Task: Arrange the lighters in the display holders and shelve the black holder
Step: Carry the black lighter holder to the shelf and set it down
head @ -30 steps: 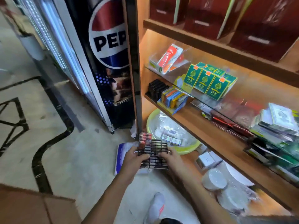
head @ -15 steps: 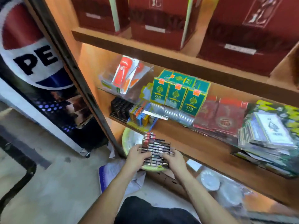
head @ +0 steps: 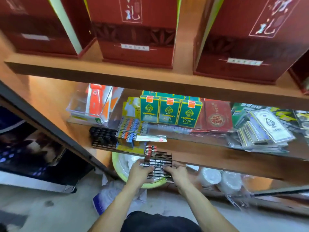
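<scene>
A black grid holder (head: 159, 162) with a few red lighters (head: 150, 151) standing in its far left corner is held level in front of the wooden shelf's (head: 209, 156) front edge. My left hand (head: 140, 172) grips its left side and my right hand (head: 177, 173) grips its right side. On the shelf behind it stand a black holder full of dark lighters (head: 102, 137) and, to its right, a yellow holder with coloured lighters (head: 129, 136).
Green card boxes (head: 170, 111), red packets (head: 217, 118) and card decks (head: 264, 129) fill the glass shelf. Red gift boxes (head: 135, 29) stand on the top shelf. A yellow-green basin (head: 117, 163) and plastic-wrapped dishes (head: 220, 180) lie on the bottom shelf.
Both hands have lifted the black grid holder from near the floor up to the shelf's front edge. The view has swung up and right toward the shelves.
</scene>
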`<state>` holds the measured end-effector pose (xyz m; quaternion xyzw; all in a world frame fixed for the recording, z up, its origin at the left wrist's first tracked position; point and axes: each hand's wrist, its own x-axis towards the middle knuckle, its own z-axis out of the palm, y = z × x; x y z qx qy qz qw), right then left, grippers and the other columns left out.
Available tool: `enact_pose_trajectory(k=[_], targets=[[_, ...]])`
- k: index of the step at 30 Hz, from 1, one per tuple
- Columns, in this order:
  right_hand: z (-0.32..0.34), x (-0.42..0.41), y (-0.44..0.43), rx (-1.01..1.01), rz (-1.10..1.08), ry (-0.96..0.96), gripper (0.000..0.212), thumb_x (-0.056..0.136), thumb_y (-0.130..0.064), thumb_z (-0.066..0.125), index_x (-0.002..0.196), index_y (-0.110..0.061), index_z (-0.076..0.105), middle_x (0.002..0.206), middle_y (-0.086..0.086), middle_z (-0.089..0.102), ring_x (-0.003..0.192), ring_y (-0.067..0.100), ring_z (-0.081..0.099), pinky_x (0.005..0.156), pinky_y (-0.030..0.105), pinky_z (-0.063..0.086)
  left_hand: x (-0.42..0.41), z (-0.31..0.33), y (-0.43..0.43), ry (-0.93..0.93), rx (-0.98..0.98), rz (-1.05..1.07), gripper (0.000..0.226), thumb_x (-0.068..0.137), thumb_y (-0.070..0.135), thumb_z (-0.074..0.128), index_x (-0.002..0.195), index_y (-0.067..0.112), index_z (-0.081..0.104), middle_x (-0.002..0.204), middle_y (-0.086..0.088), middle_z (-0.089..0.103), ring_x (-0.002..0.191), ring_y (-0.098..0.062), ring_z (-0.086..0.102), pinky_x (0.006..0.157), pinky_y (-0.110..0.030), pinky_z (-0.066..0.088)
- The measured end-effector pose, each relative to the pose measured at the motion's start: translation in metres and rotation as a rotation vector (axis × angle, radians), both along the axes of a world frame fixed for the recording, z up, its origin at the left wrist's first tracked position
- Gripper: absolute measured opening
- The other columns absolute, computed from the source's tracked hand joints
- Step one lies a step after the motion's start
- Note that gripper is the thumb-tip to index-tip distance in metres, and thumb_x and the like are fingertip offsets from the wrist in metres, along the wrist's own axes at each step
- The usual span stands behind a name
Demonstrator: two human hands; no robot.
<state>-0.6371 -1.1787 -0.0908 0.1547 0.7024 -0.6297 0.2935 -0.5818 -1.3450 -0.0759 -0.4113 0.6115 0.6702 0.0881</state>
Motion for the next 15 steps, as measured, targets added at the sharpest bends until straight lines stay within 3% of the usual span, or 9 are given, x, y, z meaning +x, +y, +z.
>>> enact_pose_trajectory(k=[4, 6, 9, 12, 15], targets=[[-0.008, 0.002, -0.013, 0.019, -0.030, -0.035, 0.014, 0.086, 0.004, 0.078, 0.095, 0.012, 0.070, 0.092, 0.027, 0.077, 0.081, 0.027, 0.071, 0.080, 0.035, 0.056, -0.003, -0.007, -0.009, -0.025, 0.026, 0.009, 0.022, 0.093, 0.005, 0.073, 0.106, 0.008, 0.055, 0.091, -0.011, 0.072, 0.071, -0.022, 0.072, 0.055, -0.036, 0.060], [-0.010, 0.002, -0.017, 0.022, -0.058, -0.033, 0.006, 0.086, 0.007, 0.076, 0.088, 0.005, 0.071, 0.086, 0.021, 0.078, 0.080, 0.026, 0.071, 0.080, 0.034, 0.057, -0.006, -0.007, -0.012, -0.022, 0.038, 0.004, 0.018, 0.095, 0.005, 0.071, 0.104, 0.006, 0.055, 0.090, -0.012, 0.072, 0.070, -0.023, 0.071, 0.054, -0.036, 0.060], [-0.012, -0.001, -0.021, 0.014, -0.143, -0.042, 0.016, 0.088, 0.012, 0.073, 0.082, -0.002, 0.070, 0.076, 0.012, 0.078, 0.073, 0.023, 0.071, 0.072, 0.025, 0.058, -0.011, -0.005, -0.015, -0.008, 0.048, 0.022, 0.009, 0.097, 0.002, 0.067, 0.101, 0.005, 0.059, 0.088, -0.013, 0.072, 0.072, -0.025, 0.071, 0.058, -0.036, 0.062], [-0.009, -0.001, -0.026, -0.002, -0.190, -0.046, 0.024, 0.090, -0.009, 0.081, 0.074, -0.013, 0.063, 0.067, 0.006, 0.071, 0.062, 0.019, 0.067, 0.066, 0.026, 0.056, -0.017, -0.009, -0.020, -0.021, 0.124, 0.096, 0.010, 0.098, -0.002, 0.062, 0.108, 0.001, 0.061, 0.097, -0.019, 0.071, 0.072, -0.029, 0.071, 0.062, -0.037, 0.063], [-0.009, 0.000, -0.023, 0.049, -0.147, -0.070, 0.030, 0.087, -0.029, 0.086, 0.093, -0.013, 0.061, 0.075, 0.009, 0.069, 0.066, 0.022, 0.065, 0.064, 0.034, 0.053, -0.021, -0.013, -0.025, -0.015, 0.198, 0.149, 0.010, 0.098, -0.009, 0.054, 0.105, -0.005, 0.060, 0.097, -0.028, 0.068, 0.070, -0.035, 0.071, 0.067, -0.040, 0.062]])
